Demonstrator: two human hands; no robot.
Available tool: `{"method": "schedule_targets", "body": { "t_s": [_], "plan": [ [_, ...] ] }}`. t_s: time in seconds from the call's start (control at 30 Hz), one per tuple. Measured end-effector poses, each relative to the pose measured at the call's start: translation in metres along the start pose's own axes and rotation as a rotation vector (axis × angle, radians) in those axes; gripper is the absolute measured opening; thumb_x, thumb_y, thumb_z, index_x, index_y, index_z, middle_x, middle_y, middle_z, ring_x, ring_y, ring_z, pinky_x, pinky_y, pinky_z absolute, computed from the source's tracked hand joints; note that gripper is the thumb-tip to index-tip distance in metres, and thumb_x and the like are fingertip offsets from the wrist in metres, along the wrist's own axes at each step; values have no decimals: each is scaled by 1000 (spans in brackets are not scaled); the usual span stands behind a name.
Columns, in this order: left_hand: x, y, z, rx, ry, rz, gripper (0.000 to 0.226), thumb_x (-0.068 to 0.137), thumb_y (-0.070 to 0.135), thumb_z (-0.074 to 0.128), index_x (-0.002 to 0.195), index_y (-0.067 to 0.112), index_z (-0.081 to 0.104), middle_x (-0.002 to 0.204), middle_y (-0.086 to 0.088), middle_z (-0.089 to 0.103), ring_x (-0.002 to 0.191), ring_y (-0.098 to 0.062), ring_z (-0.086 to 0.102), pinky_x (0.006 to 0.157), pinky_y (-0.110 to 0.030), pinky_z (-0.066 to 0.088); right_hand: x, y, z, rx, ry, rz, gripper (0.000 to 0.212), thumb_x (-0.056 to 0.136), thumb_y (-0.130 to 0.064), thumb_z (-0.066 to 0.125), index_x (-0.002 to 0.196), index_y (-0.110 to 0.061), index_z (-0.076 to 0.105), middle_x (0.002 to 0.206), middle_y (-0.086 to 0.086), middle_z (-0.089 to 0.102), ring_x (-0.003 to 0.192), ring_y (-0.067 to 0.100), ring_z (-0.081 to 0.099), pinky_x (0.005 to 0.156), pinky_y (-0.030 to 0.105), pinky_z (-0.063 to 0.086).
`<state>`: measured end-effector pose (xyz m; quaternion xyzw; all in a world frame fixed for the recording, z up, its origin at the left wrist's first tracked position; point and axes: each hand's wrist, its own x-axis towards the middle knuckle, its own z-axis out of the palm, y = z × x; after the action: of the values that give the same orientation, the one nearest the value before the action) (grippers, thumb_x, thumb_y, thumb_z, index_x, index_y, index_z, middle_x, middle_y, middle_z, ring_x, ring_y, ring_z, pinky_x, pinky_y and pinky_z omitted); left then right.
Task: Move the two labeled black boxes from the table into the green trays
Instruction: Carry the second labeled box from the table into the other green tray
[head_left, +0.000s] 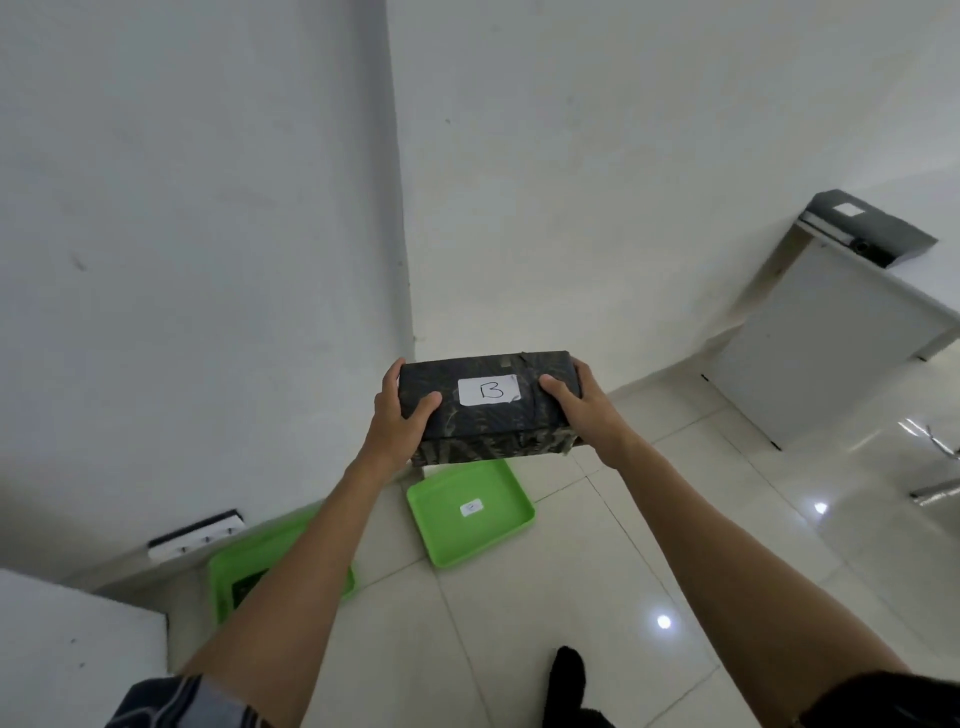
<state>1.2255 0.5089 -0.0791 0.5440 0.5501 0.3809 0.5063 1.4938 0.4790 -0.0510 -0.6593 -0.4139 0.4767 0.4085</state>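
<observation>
I hold a black box (491, 421) with a white label marked "B" in the air in front of me. My left hand (397, 415) grips its left end and my right hand (582, 410) grips its right end. Below the box, on the tiled floor by the wall corner, lies a green tray (498, 540) with a small white label inside. A second green tray (228, 571) lies further left, partly hidden by my left forearm, with something dark in it. Another black box (867, 228) with a white label rests on the white table (831, 332) at the right.
White walls meet in a corner straight ahead. A white power strip (195, 530) lies along the left wall. A white block (78, 649) fills the lower left. My dark foot (569, 675) stands on the glossy tiles at the bottom.
</observation>
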Motion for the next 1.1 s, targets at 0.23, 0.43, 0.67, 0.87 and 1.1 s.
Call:
{"method": "schedule_targets", "body": {
  "t_s": [0.23, 0.43, 0.67, 0.87, 1.1],
  "plan": [
    [46, 4, 71, -58, 145, -151, 95, 74, 57, 65, 154, 36, 19, 150, -8, 42, 134, -23, 50, 113, -47, 43, 100, 2, -56, -75, -175, 42, 62, 94, -49, 66, 148, -32, 41, 122, -5, 65, 110, 21, 70, 77, 38, 61],
    [75, -16, 104, -32, 194, -218, 87, 85, 45, 64, 156, 30, 17, 152, -7, 39, 134, -22, 49, 112, -46, 44, 151, 32, -66, -85, -245, 97, 62, 94, -48, 65, 149, -33, 40, 125, -4, 64, 105, 18, 69, 73, 34, 58],
    [117, -161, 131, 17, 194, -338, 71, 93, 39, 61, 152, 32, 23, 137, -2, 55, 110, -17, 64, 81, -30, 62, 217, 167, -31, -130, -260, 122, 62, 94, -45, 66, 150, -32, 43, 134, -4, 65, 127, 22, 63, 108, 46, 52],
    [159, -365, 163, 111, 184, -427, 78, 89, 53, 57, 154, 40, 16, 128, 11, 57, 94, 11, 56, 56, -3, 48, 295, 358, 22, -187, -274, 116, 68, 92, -53, 64, 153, -36, 40, 138, -3, 64, 127, 22, 62, 110, 47, 51],
    [200, -576, 200, 144, 236, -445, 80, 89, 55, 57, 155, 42, 15, 124, 13, 56, 89, 7, 57, 51, -3, 45, 387, 560, 85, -177, -288, 118, 78, 85, -57, 66, 154, -33, 40, 139, 2, 64, 126, 26, 64, 108, 48, 53]
  ]
}}
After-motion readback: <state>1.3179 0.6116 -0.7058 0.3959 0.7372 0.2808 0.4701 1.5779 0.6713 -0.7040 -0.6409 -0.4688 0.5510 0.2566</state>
